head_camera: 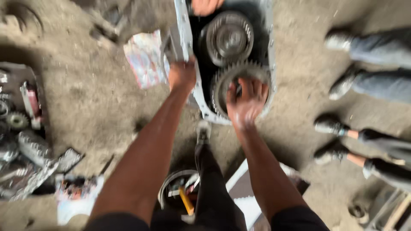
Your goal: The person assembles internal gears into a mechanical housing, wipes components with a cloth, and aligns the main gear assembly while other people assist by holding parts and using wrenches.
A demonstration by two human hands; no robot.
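The left hand [182, 75] is gripping the pale metal housing [188, 38] rim, while the right hand [247, 100] is grasping the lower toothed steel gear [222, 85] above the dusty floor [94, 98].

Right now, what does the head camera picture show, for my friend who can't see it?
A person's right hand grips a large toothed gear inside an open pale metal housing on dirt ground, while the left hand holds the housing's edge. A second gear sits above it; other people's shoes stand nearby.
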